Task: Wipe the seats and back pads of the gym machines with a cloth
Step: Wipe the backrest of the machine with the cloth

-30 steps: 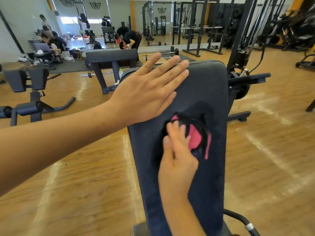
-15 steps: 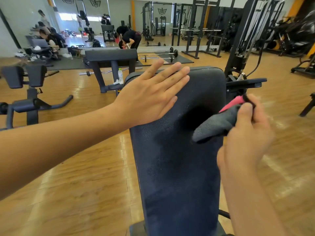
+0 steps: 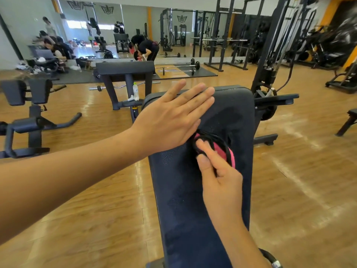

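Observation:
A tall black back pad [image 3: 237, 120] of a gym bench stands upright in front of me, damp in patches. My left hand [image 3: 172, 118] lies flat with straight fingers on the pad's upper left corner. My right hand [image 3: 218, 171] presses a black and pink cloth [image 3: 227, 151] against the middle of the pad, just below the left hand. The thumb and fingers pinch the cloth's folds. Part of the cloth is hidden under my fingers.
A cable machine [image 3: 270, 74] stands right behind the pad to the right. A black padded bench [image 3: 125, 71] with a water bottle [image 3: 135, 91] stands behind on the left, and another machine [image 3: 25, 113] at far left. People are by the mirrored wall. Wooden floor lies on both sides.
My right hand, which held the cloth lifted off the pad's right edge half a second ago, has come back onto the middle of the pad. The left hand has stayed put.

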Demonstrator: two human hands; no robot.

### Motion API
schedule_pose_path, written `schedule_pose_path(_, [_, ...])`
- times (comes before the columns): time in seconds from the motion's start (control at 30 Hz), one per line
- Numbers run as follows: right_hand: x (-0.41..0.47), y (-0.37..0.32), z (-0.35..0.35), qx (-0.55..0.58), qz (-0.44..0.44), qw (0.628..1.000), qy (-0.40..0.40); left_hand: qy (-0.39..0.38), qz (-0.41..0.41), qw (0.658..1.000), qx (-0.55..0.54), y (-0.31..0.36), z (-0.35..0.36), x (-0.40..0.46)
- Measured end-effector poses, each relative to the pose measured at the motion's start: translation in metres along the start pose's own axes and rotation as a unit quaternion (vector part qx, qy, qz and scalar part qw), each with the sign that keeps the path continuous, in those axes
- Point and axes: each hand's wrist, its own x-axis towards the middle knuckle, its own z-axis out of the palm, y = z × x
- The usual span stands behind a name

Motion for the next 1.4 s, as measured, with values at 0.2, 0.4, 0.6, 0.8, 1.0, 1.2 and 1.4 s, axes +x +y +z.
schedule_pose_path(0.2, [0.054,-0.016,-0.049,0.139,0.059,0.962,0.228,-0.011,-0.001,1.000,-0.004,-0.001,0.001,-0.001])
schedule_pose_path(0.4, [0.085,-0.026,-0.015,0.006,-0.028,0.982,0.188,-0.006,-0.003,1.000,-0.010,0.000,0.000,0.000])
schedule_pose_path(0.6, [0.044,-0.009,0.027,-0.073,-0.060,0.990,0.107,-0.002,0.001,1.000,-0.005,0.000,0.000,0.000])
schedule_pose_path(0.8, [0.018,-0.010,0.005,-0.011,-0.024,0.999,0.041,-0.001,-0.004,1.000,-0.012,0.000,0.000,-0.001])
schedule_pose_path(1.0, [0.058,-0.024,-0.037,0.075,-0.003,0.965,0.250,-0.006,0.002,1.000,-0.018,-0.003,-0.002,-0.001])
schedule_pose_path(1.2, [0.089,-0.030,0.001,-0.045,-0.040,0.985,0.159,-0.014,0.014,0.998,-0.051,-0.009,-0.005,-0.002])
schedule_pose_path(1.4, [0.077,-0.022,0.006,-0.118,-0.065,0.984,0.120,-0.042,0.029,0.996,-0.074,-0.014,-0.006,-0.002])
